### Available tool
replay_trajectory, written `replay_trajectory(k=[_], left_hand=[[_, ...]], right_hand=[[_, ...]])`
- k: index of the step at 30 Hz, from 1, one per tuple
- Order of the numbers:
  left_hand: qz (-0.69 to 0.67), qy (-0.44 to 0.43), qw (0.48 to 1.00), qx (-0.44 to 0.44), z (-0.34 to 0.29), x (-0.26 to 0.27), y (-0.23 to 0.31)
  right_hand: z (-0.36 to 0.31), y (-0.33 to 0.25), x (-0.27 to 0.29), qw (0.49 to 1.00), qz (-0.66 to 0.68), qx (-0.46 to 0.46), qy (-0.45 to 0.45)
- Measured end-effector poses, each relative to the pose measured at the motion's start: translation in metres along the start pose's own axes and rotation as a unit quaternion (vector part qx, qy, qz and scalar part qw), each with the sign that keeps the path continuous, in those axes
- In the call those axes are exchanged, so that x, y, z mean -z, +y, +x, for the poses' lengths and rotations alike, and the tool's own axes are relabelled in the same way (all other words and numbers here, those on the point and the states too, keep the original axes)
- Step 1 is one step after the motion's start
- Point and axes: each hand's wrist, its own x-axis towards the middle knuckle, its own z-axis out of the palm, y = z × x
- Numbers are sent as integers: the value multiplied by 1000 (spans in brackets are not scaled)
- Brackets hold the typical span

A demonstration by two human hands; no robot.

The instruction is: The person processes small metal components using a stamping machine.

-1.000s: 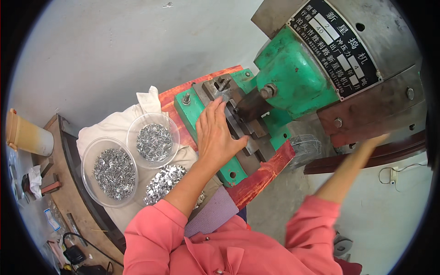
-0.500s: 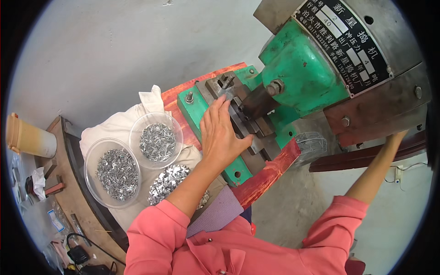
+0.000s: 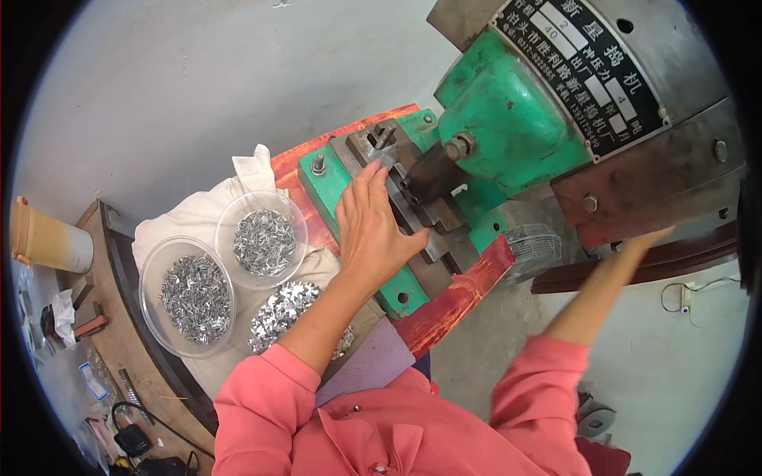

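My left hand [image 3: 373, 234] lies over the edge of the die block [image 3: 413, 202] on a green press [image 3: 508, 119], fingers stretched out and thumb spread apart. Its fingertips are beside a small upright metal post [image 3: 385, 136], and the thumb reaches toward the steel bar under the dark punch holder [image 3: 436, 173]. No held piece shows in this hand. Blurred by motion, my right forearm [image 3: 595, 297] reaches up beneath the press's dark side arm [image 3: 643, 190]. The fingers of that hand are hidden behind the metal.
Two clear tubs, one nearer [image 3: 144, 305] and one farther [image 3: 300, 238], hold small metal pieces on a pale cloth [image 3: 190, 213]. A pile of shiny pieces [image 3: 282, 313] lies by my left forearm. A red-painted board [image 3: 452, 309] runs under the press. A cluttered workbench [image 3: 151, 373] stands left.
My right forearm has swung to the left, its sleeve coming closer to my body. The left hand stays at the die block, while the whole view has shifted slightly.
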Motion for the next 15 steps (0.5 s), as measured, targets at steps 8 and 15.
replay_trajectory(k=[8,15], left_hand=[[41,11,999,-10,11,-4,5],[38,25,998,-45,-11,1,12]], right_hand=[[50,24,29,983,-59,119,-128],[117,5,26,979,-29,36,-197]])
